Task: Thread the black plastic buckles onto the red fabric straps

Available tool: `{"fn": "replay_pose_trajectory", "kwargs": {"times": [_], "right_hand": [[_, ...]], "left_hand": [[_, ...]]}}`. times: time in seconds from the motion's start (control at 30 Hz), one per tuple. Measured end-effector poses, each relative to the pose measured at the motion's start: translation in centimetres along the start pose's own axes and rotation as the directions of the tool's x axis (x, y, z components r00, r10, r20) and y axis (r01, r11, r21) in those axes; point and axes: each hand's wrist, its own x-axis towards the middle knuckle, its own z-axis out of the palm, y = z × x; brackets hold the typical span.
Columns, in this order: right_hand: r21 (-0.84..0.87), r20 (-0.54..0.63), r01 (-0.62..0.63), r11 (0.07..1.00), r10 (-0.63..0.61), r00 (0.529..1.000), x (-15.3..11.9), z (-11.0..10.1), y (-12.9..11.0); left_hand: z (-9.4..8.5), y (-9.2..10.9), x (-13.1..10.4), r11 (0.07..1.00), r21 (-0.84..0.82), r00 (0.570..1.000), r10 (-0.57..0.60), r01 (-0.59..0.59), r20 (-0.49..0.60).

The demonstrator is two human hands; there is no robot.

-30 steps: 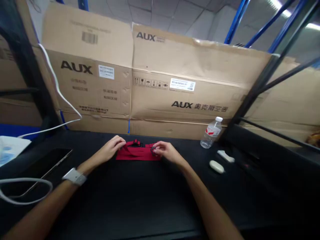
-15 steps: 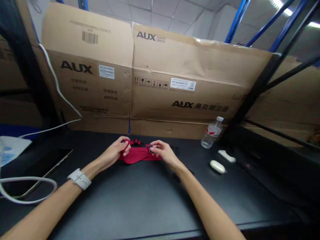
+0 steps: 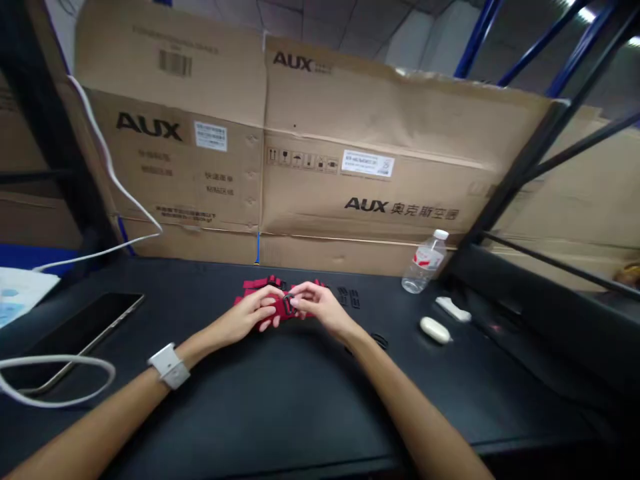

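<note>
Close together at the middle of the dark table, my two hands work over red webbing strap. My left hand (image 3: 257,311) is closed on a length of the red strap (image 3: 281,309), which is partly hidden by its fingers. Pinched in my right hand (image 3: 323,308) is a black D-shaped ring (image 3: 289,304), held against the strap between both hands. Whether the strap passes through the ring I cannot tell. More folded red strap with a black buckle (image 3: 278,285) lies just behind the hands. Right of them rest several black slotted buckles (image 3: 349,297).
Black rings (image 3: 380,341) lie by my right forearm. Farther right are a water bottle (image 3: 423,267), a white oval case (image 3: 435,331) and a small white object (image 3: 453,309). A phone (image 3: 80,340) and a white cable (image 3: 107,373) lie left. Cardboard (image 3: 360,187) stands behind.
My left hand has moved right, closer to my right hand, and its fingers now meet the strap beside the black ring. The ring has shifted slightly left.
</note>
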Motion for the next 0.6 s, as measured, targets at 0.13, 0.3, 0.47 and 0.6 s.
{"fn": "replay_pose_trajectory", "kwargs": {"times": [0.13, 0.3, 0.47, 0.6], "right_hand": [[0.037, 0.051, -0.019, 0.999, 0.017, 0.999, 0.0, 0.2, 0.4], [0.059, 0.078, -0.031, 0.998, 0.027, 0.997, -0.1, 0.6, 0.7], [0.043, 0.091, -0.037, 0.998, 0.033, 0.995, 0.0, 1.0, 1.3], [0.034, 0.092, -0.024, 0.999, 0.021, 0.996, 0.1, 1.0, 1.7]], "left_hand": [[0.5, 0.3, -0.2, 1.0, 0.004, 1.0, 0.008, -0.008, 0.01], [0.9, 0.6, -0.4, 1.0, 0.022, 1.0, 0.001, -0.001, 0.003], [1.3, 0.8, -0.6, 1.0, 0.015, 1.0, 0.016, -0.016, 0.013], [1.5, 0.9, -0.7, 0.999, 0.029, 0.999, 0.037, -0.038, 0.012]]}}
